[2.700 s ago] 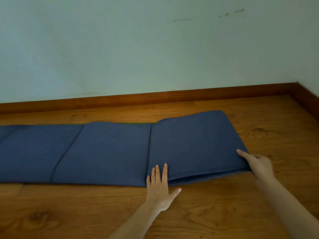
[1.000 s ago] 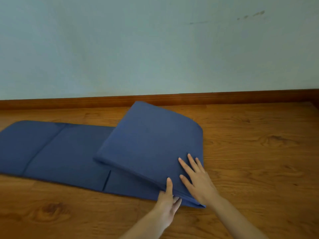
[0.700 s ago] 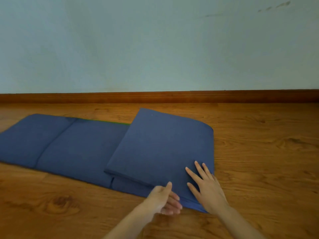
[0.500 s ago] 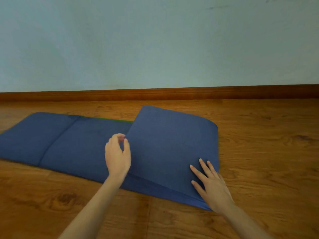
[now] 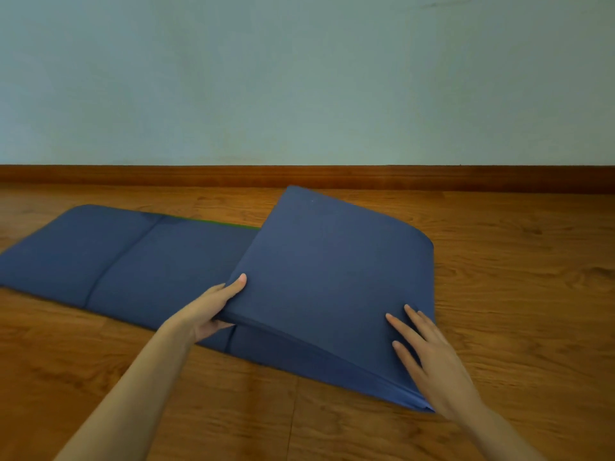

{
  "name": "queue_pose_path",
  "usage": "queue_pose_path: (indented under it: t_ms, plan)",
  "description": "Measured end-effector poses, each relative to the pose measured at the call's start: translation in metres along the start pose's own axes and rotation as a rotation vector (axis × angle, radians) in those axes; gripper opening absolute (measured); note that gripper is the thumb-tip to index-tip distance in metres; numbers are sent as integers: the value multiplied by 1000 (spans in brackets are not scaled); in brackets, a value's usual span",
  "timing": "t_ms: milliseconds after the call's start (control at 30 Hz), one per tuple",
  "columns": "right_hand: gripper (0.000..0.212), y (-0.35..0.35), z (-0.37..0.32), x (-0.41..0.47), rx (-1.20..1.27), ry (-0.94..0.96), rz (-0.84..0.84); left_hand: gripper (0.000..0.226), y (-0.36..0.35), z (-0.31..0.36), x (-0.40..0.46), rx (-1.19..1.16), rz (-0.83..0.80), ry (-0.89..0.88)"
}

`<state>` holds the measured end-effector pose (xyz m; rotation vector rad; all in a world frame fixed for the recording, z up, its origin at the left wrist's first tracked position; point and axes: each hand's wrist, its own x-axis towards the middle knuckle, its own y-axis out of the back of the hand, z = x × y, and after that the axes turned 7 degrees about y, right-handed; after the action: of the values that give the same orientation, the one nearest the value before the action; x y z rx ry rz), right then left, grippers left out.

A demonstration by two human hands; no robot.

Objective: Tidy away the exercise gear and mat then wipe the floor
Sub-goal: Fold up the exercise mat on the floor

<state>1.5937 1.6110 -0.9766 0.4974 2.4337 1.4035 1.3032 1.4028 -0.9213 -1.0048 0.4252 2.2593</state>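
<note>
Left hand (image 5: 213, 307) pinches the blue mat (image 5: 332, 277) fold's lifted edge, thumb on top, while right hand (image 5: 432, 364) presses it with spread fingers

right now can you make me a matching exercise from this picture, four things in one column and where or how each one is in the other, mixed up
Things:
1. left hand
2. right hand
3. folded stack of the mat
4. baseboard

States or places:
A. runs along the foot of the wall
B. lies flat on top of the stack near its right corner
C. grips the stack's left edge, thumb on top
D. tilted, left edge raised off the flat mat sections

Pairs: 1-C, 2-B, 3-D, 4-A
</note>
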Motion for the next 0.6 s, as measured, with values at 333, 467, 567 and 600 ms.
queue_pose_path:
  t_ms: [333, 467, 567, 600]
  plan:
    - [35, -25, 9, -10, -120, 68, 117, 56, 1, -51, 40, 180, 347, 108]
    - [49, -33, 15, -12, -178, 104, 122, 54, -15, -67, 47, 809, 747, -52]
    - [38, -37, 9, -12, -223, 86, 131, 41, -23, -69, 49, 1249, 918, -183]
    - [54, -41, 7, -11, -228, 71, 114, 42, -24, -70, 52, 1343, 935, -313]
